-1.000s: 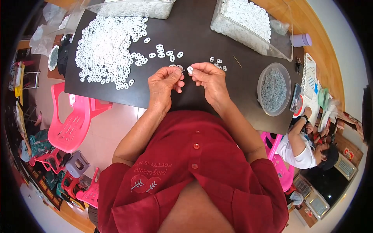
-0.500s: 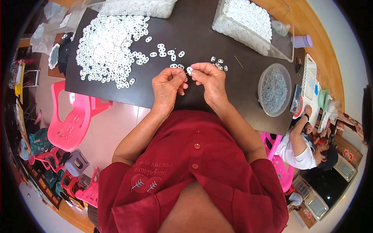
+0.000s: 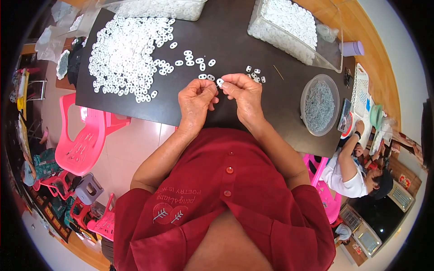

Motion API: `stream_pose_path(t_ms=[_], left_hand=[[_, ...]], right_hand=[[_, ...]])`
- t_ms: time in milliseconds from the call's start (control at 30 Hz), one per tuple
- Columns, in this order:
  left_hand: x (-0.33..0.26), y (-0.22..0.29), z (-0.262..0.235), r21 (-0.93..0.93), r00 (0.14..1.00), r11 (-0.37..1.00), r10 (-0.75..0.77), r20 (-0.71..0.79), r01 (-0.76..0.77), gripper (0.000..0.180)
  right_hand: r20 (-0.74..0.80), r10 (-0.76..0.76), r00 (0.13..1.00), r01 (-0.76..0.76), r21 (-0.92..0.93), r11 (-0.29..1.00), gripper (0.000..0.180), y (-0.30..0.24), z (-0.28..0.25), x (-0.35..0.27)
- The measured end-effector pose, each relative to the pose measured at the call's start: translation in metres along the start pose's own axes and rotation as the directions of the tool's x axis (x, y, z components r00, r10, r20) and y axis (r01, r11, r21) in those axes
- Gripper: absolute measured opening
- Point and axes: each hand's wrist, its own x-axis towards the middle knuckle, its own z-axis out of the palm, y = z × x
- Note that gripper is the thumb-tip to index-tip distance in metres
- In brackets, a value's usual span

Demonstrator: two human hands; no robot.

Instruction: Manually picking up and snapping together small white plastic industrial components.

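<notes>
My right hand [image 3: 245, 97] is closed, holding a small white oval plastic piece [image 3: 220, 82] with holes between thumb and forefinger. Right beside it, thumb and fingers of my left hand [image 3: 194, 101] are pinched together; what they grip is hidden. Both hands are above the near edge of the dark table [image 3: 217, 40]. Just beyond the fingertips lie loose white two-hole pieces [image 3: 202, 77], and a big heap of them [image 3: 129, 54] spreads to the left. Several white pieces [image 3: 257, 71] form a small group right of my right hand.
Clear bins of white pieces stand at the far left [image 3: 192, 12] and far right [image 3: 332, 61]. A round clear bowl [image 3: 302, 108] contains small grey metal parts [image 3: 319, 106]. Nearby are a thin yellowish stick [image 3: 278, 72] and a lilac cup [image 3: 352, 48]. Another person [image 3: 352, 178] sits at the right.
My hands have barely moved. The thin bit showing between my fingertips earlier is now hidden, and the white piece is tilted slightly differently.
</notes>
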Motion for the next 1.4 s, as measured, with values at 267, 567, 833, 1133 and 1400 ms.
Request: stream_pose_path(t_ms=[267, 567, 833, 1133, 1400], left_hand=[[-0.001, 0.001, 0.003, 0.037, 1.000, 0.999, 0.022, -0.001, -0.022, 0.009], [0.001, -0.002, 0.001, -0.071, 1.000, 0.997, 0.002, 0.031, 0.000, 0.011], [-0.001, 0.002, 0.004, -0.071, 0.999, 0.997, 0.012, 0.039, -0.009, 0.020], [0.003, 0.003, 0.004, -0.197, 0.997, 0.979, -0.063, -0.049, 0.052, 0.020], [0.001, 0.005, 0.003, -0.151, 0.999, 0.988, -0.043, -0.021, 0.040, 0.016]], right_hand=[[-0.016, -0.066, 0.998, 0.065, -0.056, 0.996, 0.014, 0.001, 0.003, -0.003], [0.012, -0.150, 0.989, 0.150, -0.155, 0.976, 0.012, 0.001, 0.005, -0.008], [0.057, -0.224, 0.973, 0.230, -0.190, 0.954, 0.014, 0.013, 0.001, -0.005], [0.183, -0.464, 0.867, 0.488, -0.501, 0.715, 0.027, 0.005, 0.007, -0.009], [0.188, -0.516, 0.836, 0.521, -0.567, 0.638, 0.028, 0.006, 0.005, -0.009]])
